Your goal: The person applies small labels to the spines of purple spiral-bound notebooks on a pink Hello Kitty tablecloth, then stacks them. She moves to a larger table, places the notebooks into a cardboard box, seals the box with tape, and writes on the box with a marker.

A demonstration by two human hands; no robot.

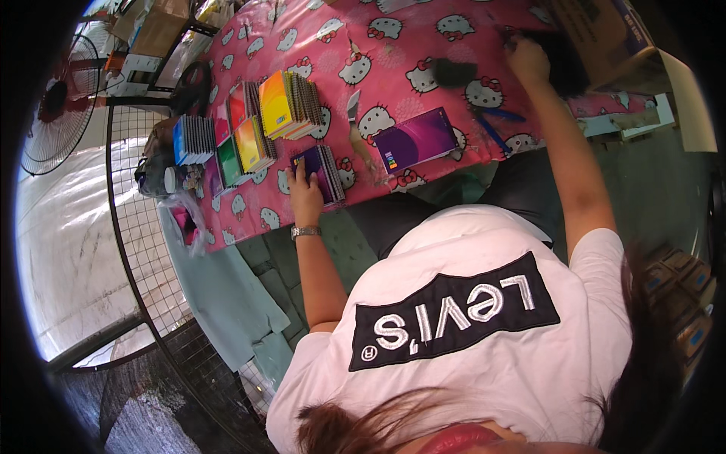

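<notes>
My left hand point(304, 198) rests with its fingers apart on a short stack of purple spiral notebooks point(327, 170) at the table's near edge. Farther right, a larger purple notebook point(417, 141) lies flat by itself. My right hand point(529, 62) is stretched out to the far right, its fingers curled at the edge of a black, soft-looking mass point(560, 64); what they pinch, if anything, is too dark to make out. Left of centre stand stacks of spiral notebooks: yellow point(281, 107), yellow-green point(251, 145), red point(239, 102), green point(227, 160) and blue point(192, 140).
A pink patterned cloth point(408, 49) covers the table. A bladed tool point(353, 106) lies near the middle, blue stick-like things point(501, 125) and a dark patch point(455, 73) to the right. An open cardboard box point(605, 45) stands far right; a fan point(64, 102) is at far left.
</notes>
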